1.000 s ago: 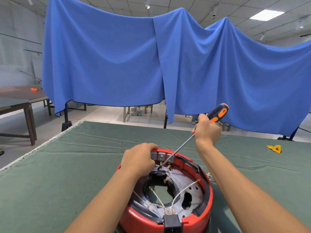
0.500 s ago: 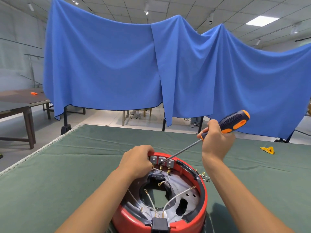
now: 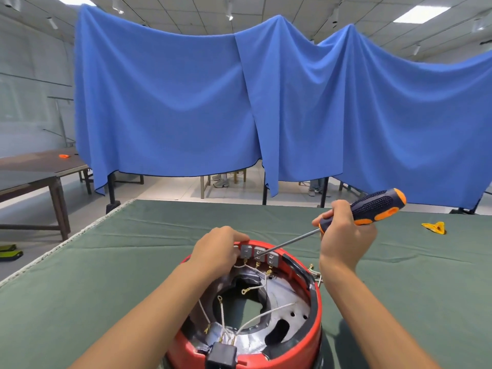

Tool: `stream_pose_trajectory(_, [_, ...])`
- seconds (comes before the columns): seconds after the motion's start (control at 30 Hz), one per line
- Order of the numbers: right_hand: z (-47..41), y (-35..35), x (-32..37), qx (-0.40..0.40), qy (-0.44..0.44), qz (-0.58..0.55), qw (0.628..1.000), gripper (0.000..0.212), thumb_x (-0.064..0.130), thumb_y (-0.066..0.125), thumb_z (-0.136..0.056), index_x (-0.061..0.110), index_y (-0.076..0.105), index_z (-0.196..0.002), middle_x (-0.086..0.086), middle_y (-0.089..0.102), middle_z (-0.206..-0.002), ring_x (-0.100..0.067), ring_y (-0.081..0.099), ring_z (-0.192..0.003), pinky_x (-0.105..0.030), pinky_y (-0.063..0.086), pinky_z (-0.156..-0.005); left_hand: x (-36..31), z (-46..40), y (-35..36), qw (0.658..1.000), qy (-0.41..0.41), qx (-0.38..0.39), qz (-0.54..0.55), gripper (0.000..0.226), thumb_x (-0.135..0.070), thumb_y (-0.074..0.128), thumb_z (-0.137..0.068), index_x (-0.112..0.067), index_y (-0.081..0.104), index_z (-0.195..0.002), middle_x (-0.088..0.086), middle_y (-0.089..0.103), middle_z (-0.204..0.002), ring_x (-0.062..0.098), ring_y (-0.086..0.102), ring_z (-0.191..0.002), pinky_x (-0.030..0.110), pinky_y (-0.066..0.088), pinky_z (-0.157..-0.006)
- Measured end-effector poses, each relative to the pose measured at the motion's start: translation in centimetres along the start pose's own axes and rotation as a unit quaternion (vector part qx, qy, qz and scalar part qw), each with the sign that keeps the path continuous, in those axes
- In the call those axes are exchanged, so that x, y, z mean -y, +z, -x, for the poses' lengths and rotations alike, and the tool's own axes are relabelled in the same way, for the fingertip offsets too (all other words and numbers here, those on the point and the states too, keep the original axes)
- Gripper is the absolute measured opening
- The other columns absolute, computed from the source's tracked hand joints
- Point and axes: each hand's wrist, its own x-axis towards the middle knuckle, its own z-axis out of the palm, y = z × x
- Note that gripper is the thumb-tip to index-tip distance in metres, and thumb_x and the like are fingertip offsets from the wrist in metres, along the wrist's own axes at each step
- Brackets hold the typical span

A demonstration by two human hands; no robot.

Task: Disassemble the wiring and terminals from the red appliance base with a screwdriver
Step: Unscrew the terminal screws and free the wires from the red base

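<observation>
Head view: left hand [image 3: 217, 251] fingers hidden behind red base [image 3: 306, 350] rim, grip unclear; right hand [image 3: 343, 235] grips screwdriver [image 3: 372, 206].

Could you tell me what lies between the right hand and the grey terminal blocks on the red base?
Head view: only the screwdriver's bare metal shaft spans from right hand to terminal blocks.

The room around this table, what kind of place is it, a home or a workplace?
Most likely a workshop or training hall, not a home: a panelled office ceiling with strip lights, big blue cloths hung as screens, and plain work tables on a tiled floor.
</observation>
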Motion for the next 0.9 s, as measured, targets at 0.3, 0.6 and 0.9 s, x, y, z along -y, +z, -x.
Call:
stream_pose_trajectory(0.3, [-0.3,-0.4,-0.4,-0.001,0.004,-0.005,1.0,0.03,0.021,0.053,-0.066,0.015,0.051,-0.037,-0.002,0.053,-0.038,-0.013,0.042,-0.036,-0.017,0.035,-0.039,0.6,-0.6,0.4,0.999,0.034,0.003,0.027,0.041,-0.015,0.056,-0.088,-0.035,0.062,-0.123,-0.011,0.062,-0.126,0.016,0.054,-0.119,0.031,0.045,-0.095])
stream_pose_trajectory(0.6, [-0.2,-0.9,0.4,-0.016,-0.021,-0.019,0.999,0.029,0.019,0.054,-0.069,0.017,0.048,-0.041,-0.002,0.053,-0.038,-0.016,0.04,-0.035,-0.018,0.033,-0.041,0.5,-0.5,0.4,0.998,0.028,-0.003,0.05,0.045,-0.014,0.053,-0.083,-0.036,0.062,-0.122,-0.011,0.064,-0.123,0.016,0.056,-0.116,0.031,0.047,-0.093])
stream_pose_trajectory(0.9, [0.8,-0.9,0.4,0.008,-0.028,-0.008,1.0,0.029,0.018,0.053,-0.069,0.018,0.05,-0.04,-0.002,0.053,-0.039,-0.014,0.04,-0.036,-0.02,0.035,-0.04,0.4,-0.3,0.2,0.998,0.018,-0.005,0.064,0.045,-0.018,0.049,-0.081,-0.034,0.063,-0.121,-0.012,0.063,-0.125,0.016,0.055,-0.117,0.032,0.044,-0.097])
